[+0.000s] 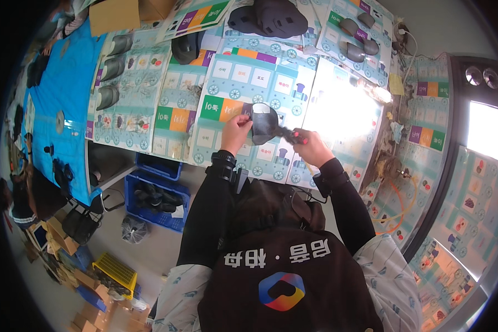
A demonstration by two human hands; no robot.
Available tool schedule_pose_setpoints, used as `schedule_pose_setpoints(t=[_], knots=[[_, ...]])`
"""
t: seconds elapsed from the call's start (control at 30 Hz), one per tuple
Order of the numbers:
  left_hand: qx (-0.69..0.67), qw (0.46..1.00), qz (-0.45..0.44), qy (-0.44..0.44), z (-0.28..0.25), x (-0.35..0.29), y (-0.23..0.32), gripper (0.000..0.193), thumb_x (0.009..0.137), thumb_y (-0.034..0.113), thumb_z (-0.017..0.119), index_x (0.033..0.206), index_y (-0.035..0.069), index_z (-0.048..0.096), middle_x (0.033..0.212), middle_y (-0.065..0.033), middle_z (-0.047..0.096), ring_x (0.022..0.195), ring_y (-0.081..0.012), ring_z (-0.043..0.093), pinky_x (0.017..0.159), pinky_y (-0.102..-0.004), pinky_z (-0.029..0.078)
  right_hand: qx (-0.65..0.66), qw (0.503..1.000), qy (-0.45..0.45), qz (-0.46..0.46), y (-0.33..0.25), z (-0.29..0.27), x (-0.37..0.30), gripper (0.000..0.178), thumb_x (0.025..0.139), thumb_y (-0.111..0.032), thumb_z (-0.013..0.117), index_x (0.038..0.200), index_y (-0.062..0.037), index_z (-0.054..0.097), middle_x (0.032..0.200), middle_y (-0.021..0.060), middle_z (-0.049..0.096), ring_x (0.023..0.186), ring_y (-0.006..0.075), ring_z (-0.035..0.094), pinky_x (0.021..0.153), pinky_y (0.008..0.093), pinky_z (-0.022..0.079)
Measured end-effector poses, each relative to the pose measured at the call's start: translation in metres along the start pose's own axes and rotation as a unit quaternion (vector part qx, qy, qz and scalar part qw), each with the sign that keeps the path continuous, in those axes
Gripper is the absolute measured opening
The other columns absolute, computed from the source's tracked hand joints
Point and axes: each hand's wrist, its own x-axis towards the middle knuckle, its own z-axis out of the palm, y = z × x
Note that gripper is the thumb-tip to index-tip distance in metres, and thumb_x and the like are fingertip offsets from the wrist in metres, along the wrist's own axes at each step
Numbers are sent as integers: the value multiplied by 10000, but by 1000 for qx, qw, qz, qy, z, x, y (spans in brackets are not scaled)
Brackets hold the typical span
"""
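Here, mid-frame, the left hand [235,134] pinches a dark curved piece [264,128] by its left edge; the right hand's [314,149] fingers close around a black-and-red tool [293,136].
Lettered colour bands [229,109] mark the patterned tabletop [249,75]; upside-down lettering crosses the apron [221,299]. The piece's long axis runs up-down, pale patch uppermost; the tool points left. Tip contact is unclear, and glare hides print at right.

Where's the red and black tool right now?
In the head view, above and right of centre, the tool is in the right hand, its dark end close beside the black curved piece that the left hand holds.
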Motion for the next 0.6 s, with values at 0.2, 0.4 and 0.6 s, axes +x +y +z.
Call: schedule_pose_setpoints(t=[0.2,0.4,0.6], knots=[[33,999,-27,-10,-4,7,-4,304,915,175,743,1144,-24,717,1035,-101,764,930,-165,722,856,-301,551,-38,999,-11,-26,-4,3,-1,249,783,-94,591,995,-11,693,780,283,647,797,478,639,720,509,505],[18,999,-30,-11,-4,11,-8,279,929,147,719,1141,-34,713,1009,-95,757,901,-159,713,832,-299,554,-21,1000,-4,-14,-10,2,-2,270,784,-114,596,1007,-5,703,797,283,657,815,478,644,749,503,517],[19,999,-34,-13,-5,17,-19,271,952,140,698,1163,-30,702,1014,-87,746,883,-149,706,802,-293,554,-25,999,-30,-15,-2,11,-2,315,792,-117,586,1054,-8,723,843,293,672,840,477,655,790,508,527]])
